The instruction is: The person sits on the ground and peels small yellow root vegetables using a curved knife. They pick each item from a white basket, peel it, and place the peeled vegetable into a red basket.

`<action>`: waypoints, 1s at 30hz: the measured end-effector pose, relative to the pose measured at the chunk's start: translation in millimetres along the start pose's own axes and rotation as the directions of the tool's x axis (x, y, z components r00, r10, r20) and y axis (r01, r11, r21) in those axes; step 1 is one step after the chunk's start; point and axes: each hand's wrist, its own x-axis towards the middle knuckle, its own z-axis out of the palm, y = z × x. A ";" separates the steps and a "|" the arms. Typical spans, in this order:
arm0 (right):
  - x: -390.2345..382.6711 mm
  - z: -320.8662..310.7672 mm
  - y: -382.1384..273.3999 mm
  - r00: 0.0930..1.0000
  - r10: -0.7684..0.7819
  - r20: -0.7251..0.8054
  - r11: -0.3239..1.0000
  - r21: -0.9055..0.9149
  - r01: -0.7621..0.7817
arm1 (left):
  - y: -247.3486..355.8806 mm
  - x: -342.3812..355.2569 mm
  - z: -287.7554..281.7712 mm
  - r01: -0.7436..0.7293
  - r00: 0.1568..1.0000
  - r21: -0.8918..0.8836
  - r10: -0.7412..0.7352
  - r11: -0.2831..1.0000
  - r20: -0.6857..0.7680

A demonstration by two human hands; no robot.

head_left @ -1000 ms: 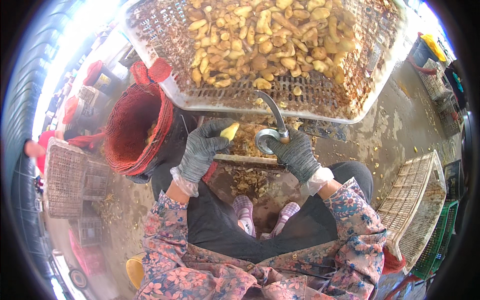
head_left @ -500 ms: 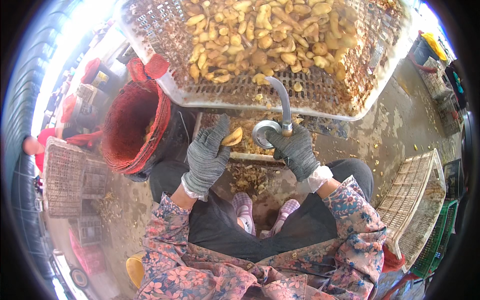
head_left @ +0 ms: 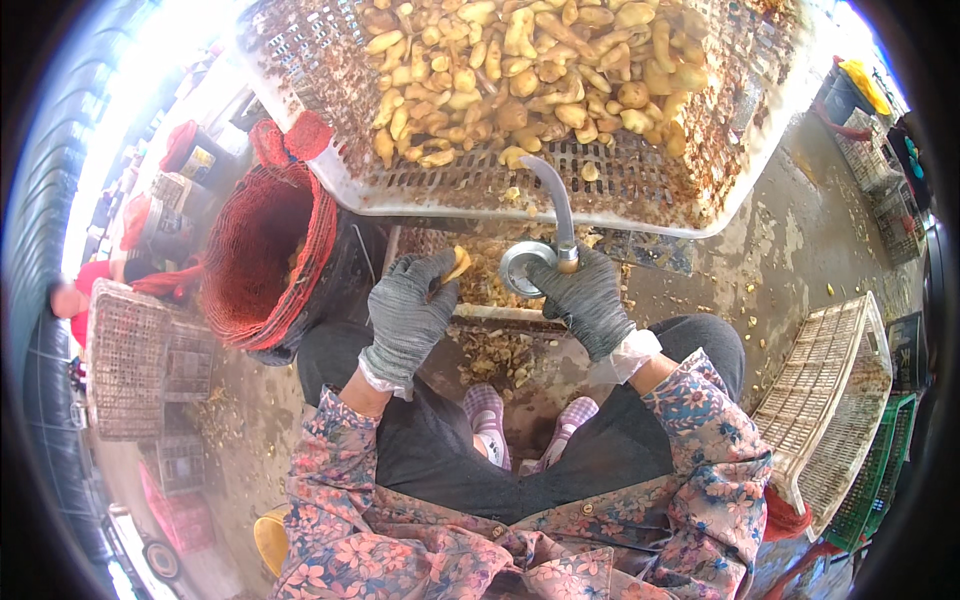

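Observation:
My left hand [head_left: 412, 312], in a grey knit glove, is closed on a small yellow-brown piece [head_left: 460, 263] of what looks like a root or shoot. My gloved right hand [head_left: 592, 308] grips a curved knife [head_left: 562, 205] by its short handle, the blade pointing up and away. Next to its thumb is a round metal cup [head_left: 518, 265]; how it is held or attached is hidden. The knife tip reaches over the near edge of a white plastic crate [head_left: 400, 207]. A pile of yellow-brown knobbly pieces [head_left: 540, 85] lies in that crate.
Left of my knees stands a black bucket [head_left: 350, 265] lined with a red mesh bag [head_left: 235, 270]. Beneath my hands a lower tray [head_left: 500, 315] holds scraps. Stacked crates [head_left: 130, 350] stand left; a pale crate [head_left: 815, 400] and green crate [head_left: 880, 480] stand right.
My left hand has turned and its fingers have curled more tightly round the piece, which now points upward. My right hand with the knife has shifted slightly left.

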 end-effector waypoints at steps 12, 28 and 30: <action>19.3 -36.8 33.8 0.998 0.016 -0.059 0.994 0.110 -0.009 | -21.9 52.6 33.9 -0.119 0.992 0.211 0.104 0.970 0.077; -1.0 -45.3 13.8 0.995 0.005 -0.105 1.000 0.024 -0.002 | -10.7 193.7 87.9 0.104 0.872 0.233 -0.201 0.967 0.447; 2.1 -45.9 11.1 0.993 0.002 -0.114 1.000 -0.025 -0.005 | -26.1 178.0 81.2 0.275 0.881 -0.032 -0.238 0.961 0.409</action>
